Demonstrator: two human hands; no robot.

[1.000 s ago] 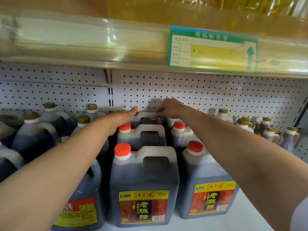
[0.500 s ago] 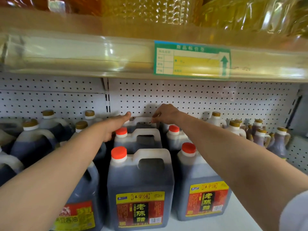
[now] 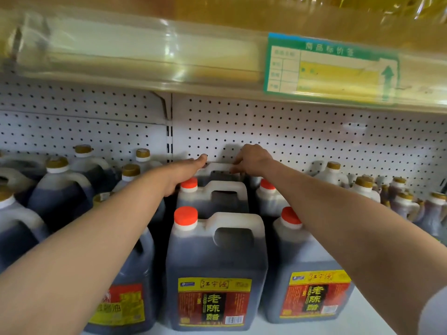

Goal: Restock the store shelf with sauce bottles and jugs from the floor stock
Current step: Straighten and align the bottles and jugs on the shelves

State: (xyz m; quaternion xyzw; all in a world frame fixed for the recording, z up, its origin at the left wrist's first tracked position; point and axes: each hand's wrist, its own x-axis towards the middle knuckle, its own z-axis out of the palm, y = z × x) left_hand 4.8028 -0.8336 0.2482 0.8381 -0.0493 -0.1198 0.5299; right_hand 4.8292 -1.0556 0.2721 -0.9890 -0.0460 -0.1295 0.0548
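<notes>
Dark vinegar jugs with orange caps and white handles stand in a row three deep on the white shelf (image 3: 362, 320). Both my arms reach over the front jug (image 3: 215, 262) and the middle jug (image 3: 212, 197) to the rear jug (image 3: 219, 167) by the pegboard. My left hand (image 3: 186, 172) lies with straight fingers against the left end of that jug's handle. My right hand (image 3: 251, 158) curls its fingers over the handle's right end. The rear jug's body is hidden behind the middle one.
A second orange-capped row (image 3: 312, 286) stands to the right, with small gold-capped bottles (image 3: 362, 187) beyond it. Gold-capped soy sauce jugs (image 3: 58, 189) fill the left. The upper shelf's edge, with a green price tag (image 3: 331, 68), hangs low overhead.
Both hands stay on the rear jug's handle. Only my view of the shelf has shifted slightly.
</notes>
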